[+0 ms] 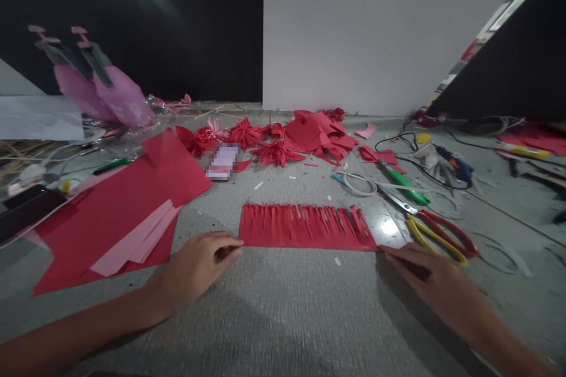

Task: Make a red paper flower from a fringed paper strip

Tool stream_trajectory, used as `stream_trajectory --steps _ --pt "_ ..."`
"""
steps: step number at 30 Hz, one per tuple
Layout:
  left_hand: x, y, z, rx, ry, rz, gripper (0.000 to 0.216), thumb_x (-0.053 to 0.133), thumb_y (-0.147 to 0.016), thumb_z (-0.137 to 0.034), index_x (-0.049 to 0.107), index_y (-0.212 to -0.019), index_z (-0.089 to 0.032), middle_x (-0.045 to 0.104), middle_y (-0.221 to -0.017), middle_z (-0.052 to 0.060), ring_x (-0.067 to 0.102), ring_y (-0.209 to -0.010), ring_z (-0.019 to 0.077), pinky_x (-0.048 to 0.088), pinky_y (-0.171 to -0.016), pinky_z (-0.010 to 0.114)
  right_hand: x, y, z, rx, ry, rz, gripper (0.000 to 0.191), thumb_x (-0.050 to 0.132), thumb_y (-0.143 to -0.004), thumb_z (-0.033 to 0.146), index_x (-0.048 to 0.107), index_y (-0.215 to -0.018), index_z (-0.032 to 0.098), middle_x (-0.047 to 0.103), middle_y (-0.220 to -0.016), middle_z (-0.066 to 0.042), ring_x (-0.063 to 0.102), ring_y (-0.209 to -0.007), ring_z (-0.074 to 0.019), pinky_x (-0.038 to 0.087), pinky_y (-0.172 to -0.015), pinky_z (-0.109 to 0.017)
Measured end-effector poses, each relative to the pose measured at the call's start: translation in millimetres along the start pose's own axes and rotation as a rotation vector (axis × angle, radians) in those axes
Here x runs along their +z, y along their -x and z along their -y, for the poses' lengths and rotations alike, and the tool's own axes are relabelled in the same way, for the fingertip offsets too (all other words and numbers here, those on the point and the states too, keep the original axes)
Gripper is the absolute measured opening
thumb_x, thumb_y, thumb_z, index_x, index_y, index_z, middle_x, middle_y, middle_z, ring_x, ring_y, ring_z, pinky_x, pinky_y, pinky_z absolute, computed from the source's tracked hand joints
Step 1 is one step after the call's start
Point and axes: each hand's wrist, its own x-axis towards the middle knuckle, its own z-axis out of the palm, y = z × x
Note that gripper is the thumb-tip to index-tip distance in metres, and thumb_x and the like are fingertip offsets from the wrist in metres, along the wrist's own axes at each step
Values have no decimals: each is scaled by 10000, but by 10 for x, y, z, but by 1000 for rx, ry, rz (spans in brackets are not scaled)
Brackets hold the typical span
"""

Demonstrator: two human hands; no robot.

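Note:
A red paper strip (305, 228), cut into a fringe along its far edge, lies flat on the grey surface in front of me. My left hand (198, 265) is curled, its fingertips pinching the strip's near left corner. My right hand (424, 274) lies low with its fingertips pressed on the strip's near right corner. Yellow-and-red scissors (435, 232) rest just right of the strip, beyond my right hand.
Red paper sheets (119, 206) with pink strips (137, 238) lie at left. Finished red paper flowers (247, 135) and folded red scraps (318, 135) are piled at the back. A green-handled tool (404, 185), tape ring (360, 184), glue gun (455, 165) and cables lie at right.

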Motion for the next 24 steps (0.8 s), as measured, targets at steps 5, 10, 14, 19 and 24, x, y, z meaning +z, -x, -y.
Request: stream_trajectory --steps 5,10,14,19,24 --pt "9 -14 -1 -26 25 -23 215 539 -940 -301 738 -984 -234 715 -804 1 622 -666 123 455 -624 226 -12 -11 -28 53 -16 -41 324 520 -914 490 753 -921 265 727 -755 -23 657 -551 -177 523 -491 -270" --pt "21 -13 31 -37 35 -51 168 583 -919 -318 732 -935 -242 705 -765 -17 604 -623 118 451 -607 224 -108 -157 -3 66 30 -30 310 522 -906 454 734 -950 233 731 -707 -31 655 -504 -186 528 -487 -299" --pt "-20 -9 1 -40 63 -30 188 563 -930 -320 724 -939 -224 703 -758 -14 616 -636 122 447 -601 222 -171 -442 47 -42 82 -30 319 433 -956 334 705 -1039 190 753 -969 -95 727 -744 -227 585 -693 -370" --pt "-8 5 7 -20 50 -27 201 537 -946 -320 711 -967 -222 703 -804 -6 619 -671 128 447 -630 234 -111 -775 35 -218 89 85 403 384 -988 261 524 -1364 229 622 -1336 -84 612 -1193 -261 492 -999 -461" --pt "49 22 84 -18 45 -11 195 547 -944 -348 704 -972 -235 691 -806 -12 607 -670 127 431 -623 236 -47 -910 42 -151 21 151 376 458 -928 262 580 -1283 240 691 -1205 -72 678 -1033 -254 538 -890 -413"
